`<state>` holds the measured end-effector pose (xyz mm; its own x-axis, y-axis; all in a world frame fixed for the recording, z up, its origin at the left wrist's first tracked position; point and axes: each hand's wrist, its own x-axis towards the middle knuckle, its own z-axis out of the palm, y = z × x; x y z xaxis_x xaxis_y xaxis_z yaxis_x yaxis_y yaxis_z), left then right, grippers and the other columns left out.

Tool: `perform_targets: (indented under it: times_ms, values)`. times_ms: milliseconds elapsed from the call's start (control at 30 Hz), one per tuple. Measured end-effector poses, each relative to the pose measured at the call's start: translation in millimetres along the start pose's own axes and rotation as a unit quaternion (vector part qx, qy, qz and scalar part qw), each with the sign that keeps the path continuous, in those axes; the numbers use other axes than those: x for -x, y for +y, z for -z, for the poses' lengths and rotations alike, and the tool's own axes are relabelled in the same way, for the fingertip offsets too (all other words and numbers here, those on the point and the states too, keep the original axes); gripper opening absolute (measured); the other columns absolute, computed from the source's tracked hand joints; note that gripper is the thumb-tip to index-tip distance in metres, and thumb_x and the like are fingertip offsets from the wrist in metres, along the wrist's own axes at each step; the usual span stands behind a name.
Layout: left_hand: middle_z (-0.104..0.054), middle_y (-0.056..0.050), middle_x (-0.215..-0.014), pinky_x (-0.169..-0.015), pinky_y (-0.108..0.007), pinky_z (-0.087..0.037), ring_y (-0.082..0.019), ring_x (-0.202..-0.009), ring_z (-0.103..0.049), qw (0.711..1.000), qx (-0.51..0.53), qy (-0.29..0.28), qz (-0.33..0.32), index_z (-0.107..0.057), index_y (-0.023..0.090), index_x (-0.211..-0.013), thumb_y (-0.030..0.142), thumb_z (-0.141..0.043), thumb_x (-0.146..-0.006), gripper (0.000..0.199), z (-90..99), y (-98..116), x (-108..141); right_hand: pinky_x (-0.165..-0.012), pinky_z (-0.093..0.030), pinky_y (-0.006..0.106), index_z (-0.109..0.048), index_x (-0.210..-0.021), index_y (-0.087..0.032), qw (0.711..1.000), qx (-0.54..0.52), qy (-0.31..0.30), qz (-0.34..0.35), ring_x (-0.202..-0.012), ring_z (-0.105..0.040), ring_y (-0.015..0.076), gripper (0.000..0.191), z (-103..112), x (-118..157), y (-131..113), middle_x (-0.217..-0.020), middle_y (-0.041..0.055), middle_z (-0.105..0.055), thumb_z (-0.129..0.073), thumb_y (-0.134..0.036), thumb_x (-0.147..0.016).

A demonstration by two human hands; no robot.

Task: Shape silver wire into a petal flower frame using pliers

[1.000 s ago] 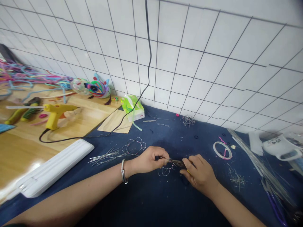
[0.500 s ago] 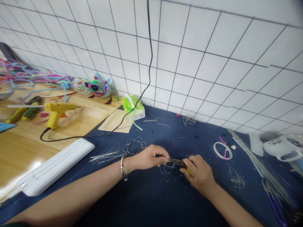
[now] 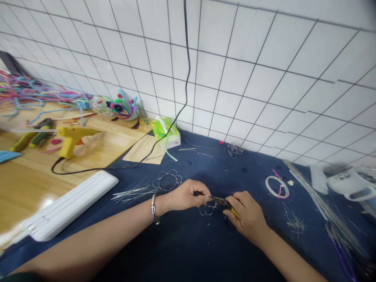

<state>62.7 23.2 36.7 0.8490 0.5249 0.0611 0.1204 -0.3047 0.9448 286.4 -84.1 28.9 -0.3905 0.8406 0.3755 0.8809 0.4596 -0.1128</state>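
Observation:
My left hand [image 3: 188, 196], with a silver bangle at the wrist, pinches a looped wire piece [image 3: 207, 208] between thumb and fingers. Its thin loops hang below the fingertips. My right hand [image 3: 246, 213] is closed around the yellow handles of dark-jawed pliers [image 3: 221, 201]. The jaws point left and meet the wire right beside my left fingertips. Exactly where they bite is too small to tell. Behind my left wrist, a flower-shaped wire ring [image 3: 167, 181] lies on the dark blue cloth, beside a bundle of straight wires [image 3: 132, 192].
On the left are a yellow glue gun [image 3: 69, 143], a white case [image 3: 72, 205] and green-handled pliers [image 3: 41, 135]. A tissue pack [image 3: 166, 133] stands near the wall. Rightward lie a white ring [image 3: 277, 187], wire scraps [image 3: 296, 223], purple-handled scissors [image 3: 342, 254] and a white mug [image 3: 349, 184].
The whole view has shifted very slightly. Both hands keep nearly the same pose, with the plier jaws still at the wire.

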Motion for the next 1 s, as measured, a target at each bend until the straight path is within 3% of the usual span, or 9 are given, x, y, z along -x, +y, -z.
perform_targets:
  times_ms: [233,467,633,1000]
  values:
    - [-0.057,-0.001,-0.067,-0.052,-0.017,-0.04,-0.007,-0.055,-0.051,1.0,-0.02,-0.002,-0.014,-0.059,0.012,-0.078,0.026,-0.05,-0.082,0.018,-0.1,0.3,0.8,-0.071,-0.04,0.035,-0.055,-0.104,-0.014,0.999,-0.008,-0.031,0.004,-0.079,-0.045,0.0192,0.03,5.9,-2.1,2.9,-0.089,0.0089,-0.051,-0.05,-0.034,-0.083]
    - [-0.06,-0.001,-0.071,-0.06,-0.018,-0.041,-0.008,-0.065,-0.054,0.99,-0.101,0.026,-0.09,-0.06,0.013,-0.074,0.013,-0.052,-0.076,0.009,-0.4,2.7,-0.4,-0.07,-0.042,0.035,-0.053,-0.108,-0.013,0.997,0.057,-0.001,0.057,-0.078,-0.046,0.0191,0.033,7.5,0.3,5.1,-0.088,0.0095,-0.052,-0.053,-0.033,-0.081]
    - [-0.06,-0.001,-0.071,-0.059,-0.018,-0.041,-0.008,-0.064,-0.054,0.987,-0.122,0.023,-0.098,-0.06,0.014,-0.074,0.009,-0.05,-0.074,0.011,-0.6,3.7,0.0,-0.066,-0.043,0.034,-0.054,-0.108,-0.014,0.992,0.091,0.017,0.083,-0.075,-0.047,0.0181,0.033,7.4,1.0,5.3,-0.086,0.0091,-0.054,-0.051,-0.034,-0.082]
    - [-0.059,-0.001,-0.07,-0.057,-0.018,-0.041,-0.009,-0.063,-0.053,0.992,-0.1,0.031,-0.071,-0.06,0.013,-0.074,0.017,-0.052,-0.077,0.009,0.7,3.6,-0.3,-0.066,-0.044,0.029,-0.058,-0.097,-0.015,1.0,-0.01,0.004,0.005,-0.074,-0.051,0.0161,0.026,1.0,-0.9,-4.0,-0.08,0.007,-0.054,-0.047,-0.036,-0.084]
